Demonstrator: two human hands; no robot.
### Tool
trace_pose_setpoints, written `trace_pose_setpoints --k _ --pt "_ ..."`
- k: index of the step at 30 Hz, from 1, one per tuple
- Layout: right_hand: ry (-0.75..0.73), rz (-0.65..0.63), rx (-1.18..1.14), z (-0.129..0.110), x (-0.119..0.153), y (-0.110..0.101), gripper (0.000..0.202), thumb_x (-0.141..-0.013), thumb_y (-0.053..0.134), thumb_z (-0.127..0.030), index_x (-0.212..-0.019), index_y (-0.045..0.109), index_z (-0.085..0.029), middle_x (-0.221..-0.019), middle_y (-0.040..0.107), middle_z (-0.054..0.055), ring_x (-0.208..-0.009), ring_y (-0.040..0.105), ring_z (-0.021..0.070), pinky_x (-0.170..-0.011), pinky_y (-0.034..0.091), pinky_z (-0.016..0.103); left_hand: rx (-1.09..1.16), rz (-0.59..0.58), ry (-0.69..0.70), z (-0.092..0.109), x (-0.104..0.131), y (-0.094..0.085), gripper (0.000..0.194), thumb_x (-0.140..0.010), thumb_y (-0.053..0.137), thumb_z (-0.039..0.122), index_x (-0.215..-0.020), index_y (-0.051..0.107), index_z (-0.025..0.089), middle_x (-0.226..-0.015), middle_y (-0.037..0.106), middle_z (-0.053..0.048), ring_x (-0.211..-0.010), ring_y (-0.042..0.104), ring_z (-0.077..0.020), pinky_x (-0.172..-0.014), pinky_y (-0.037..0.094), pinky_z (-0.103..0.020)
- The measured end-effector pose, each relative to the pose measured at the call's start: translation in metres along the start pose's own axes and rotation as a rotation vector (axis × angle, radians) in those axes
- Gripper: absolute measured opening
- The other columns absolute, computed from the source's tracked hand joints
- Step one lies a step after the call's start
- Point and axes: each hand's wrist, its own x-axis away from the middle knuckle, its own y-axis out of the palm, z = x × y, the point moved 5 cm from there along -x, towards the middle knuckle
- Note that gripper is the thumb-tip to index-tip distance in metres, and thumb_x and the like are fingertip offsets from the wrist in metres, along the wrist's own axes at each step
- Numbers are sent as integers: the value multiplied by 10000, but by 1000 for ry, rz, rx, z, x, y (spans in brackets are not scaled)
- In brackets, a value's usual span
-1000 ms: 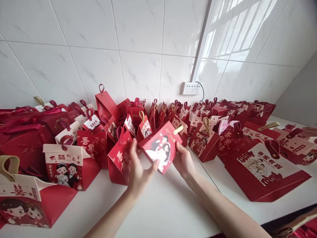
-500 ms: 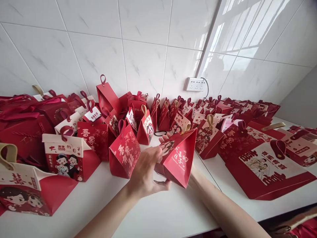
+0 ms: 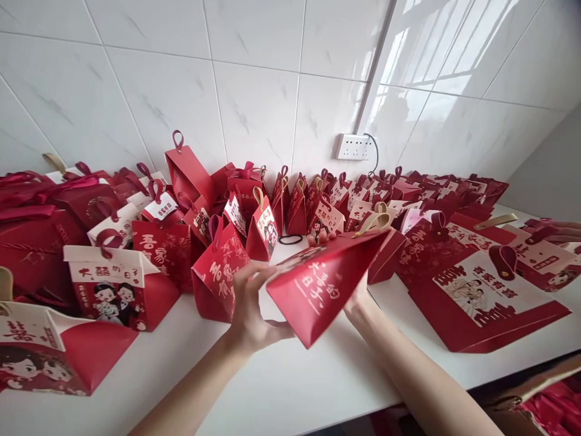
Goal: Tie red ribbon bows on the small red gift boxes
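Note:
A red gift box with white lettering and a gold loop handle is held tilted above the white table. My left hand grips its left side, fingers reaching behind it and thumb under the lower edge. On the other side, my right hand holds the box from behind; its fingers are mostly hidden, with a few tips showing over the top edge. Just left of my left hand stands another red box with a dark red loop. Behind the held box is a further red box, partly covered.
Many red and white gift boxes crowd the table's left, back and right. A flat red box lies at right, near another person's hand. A black ring lies behind. A carton stands below the front edge.
The held box has tipped, its top swinging right and its lettered face turning downward. My left hand has shifted slightly left. Another person's hand has appeared at the right edge.

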Motion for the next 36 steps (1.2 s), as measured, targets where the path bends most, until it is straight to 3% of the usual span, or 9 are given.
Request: trace_pose_setpoints --k 3,7,9,11,16,24,30,34,36 --pt "17 1 77 1 2 4 276 -713 656 -448 -892 641 -238 -939 707 21 -881 649 237 -818 508 393 336 -24 -541 -21 -2 6 661 -568 756 484 -1111 497 211 -1008 578 -77 -909 612 -241 -746 547 -373" --pt "-272 277 365 -12 12 1 266 -740 656 -459 -786 617 -200 -831 680 24 -738 598 176 -705 489 303 880 -83 -1457 -28 14 32 514 -766 562 552 -1137 519 199 -1027 635 -78 -843 649 -190 -623 564 -285" --pt "-313 365 501 -15 15 -1 293 -746 643 -467 -691 580 -186 -698 624 8 -636 536 145 -614 453 272 973 -112 -1725 -20 20 39 466 -808 516 548 -1112 544 195 -917 645 -55 -679 633 -139 -504 537 -227" --pt "-275 400 558 -14 13 -5 347 -755 619 -495 -632 534 -182 -590 534 -16 -544 451 116 -527 391 255 989 -136 -1875 -15 24 42 459 -816 506 560 -1059 562 174 -768 614 -27 -535 576 -102 -437 514 -204" --pt "-225 418 556 -12 8 -12 368 -741 626 -524 -656 528 -180 -565 469 -36 -513 382 96 -492 325 244 1001 -192 -1941 -12 28 44 471 -823 491 573 -1072 562 179 -707 584 -8 -488 557 -93 -449 547 -218" --pt "-274 356 401 -9 10 -10 262 -823 528 -466 -752 538 -214 -787 583 -8 -716 525 147 -687 439 281 996 -224 -1661 -19 23 41 530 -797 542 570 -1219 507 251 -1061 650 -54 -681 640 -126 -561 593 -257" --pt "-359 325 350 -10 12 -7 229 -821 530 -482 -902 515 -269 -945 602 9 -856 576 191 -765 485 321 973 -250 -1576 -19 18 39 456 -799 566 482 -1179 538 231 -1094 643 -55 -887 648 -171 -711 601 -307" --pt "-394 301 359 -12 16 -1 211 -824 543 -465 -922 494 -285 -972 587 -3 -883 576 166 -788 486 301 959 -238 -1597 -22 17 38 418 -814 533 451 -1177 545 244 -1082 644 -50 -841 648 -166 -611 598 -281" --pt "-398 286 394 -14 18 3 211 -814 562 -442 -913 467 -282 -905 585 -23 -756 578 135 -680 492 272 943 -228 -1654 -23 18 39 442 -808 514 509 -1188 535 285 -1047 655 -34 -739 650 -153 -507 573 -260"
